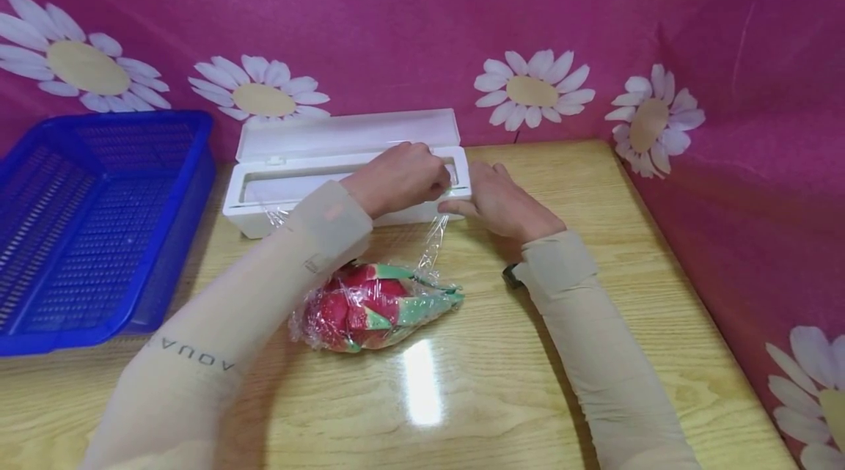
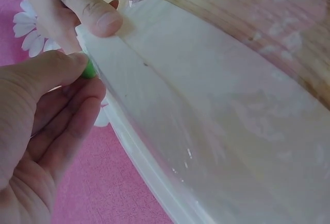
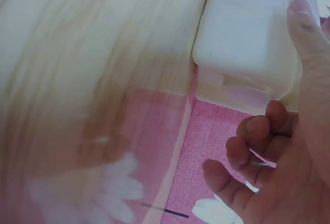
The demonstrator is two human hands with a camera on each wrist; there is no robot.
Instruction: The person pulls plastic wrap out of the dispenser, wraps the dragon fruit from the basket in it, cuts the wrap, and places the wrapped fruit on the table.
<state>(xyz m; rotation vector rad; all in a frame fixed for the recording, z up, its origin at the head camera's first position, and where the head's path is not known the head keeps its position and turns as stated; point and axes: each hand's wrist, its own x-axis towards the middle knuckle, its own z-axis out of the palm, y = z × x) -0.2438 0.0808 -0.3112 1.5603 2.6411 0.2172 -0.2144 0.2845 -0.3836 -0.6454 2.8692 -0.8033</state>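
Observation:
A white cling-film dispenser (image 1: 290, 195) lies open at the back of the table, its lid (image 1: 350, 133) tipped back. My left hand (image 1: 403, 177) reaches over its right end; in the left wrist view this hand (image 2: 85, 74) pinches a small green slider (image 2: 91, 70) on the box's edge. My right hand (image 1: 491, 199) sits against the right end of the dispenser (image 3: 242, 28), with its thumb (image 2: 100, 20) pressing on top and its fingers loosely curled. A strand of film (image 1: 432, 243) runs from the box down to a dragon fruit (image 1: 370, 309) wrapped in film.
A blue plastic basket (image 1: 191, 184) stands at the left of the wooden table (image 1: 462, 397). Pink cloth with daisies (image 1: 531, 89) walls in the back and right side. The wrapped fruit lies just below my left forearm.

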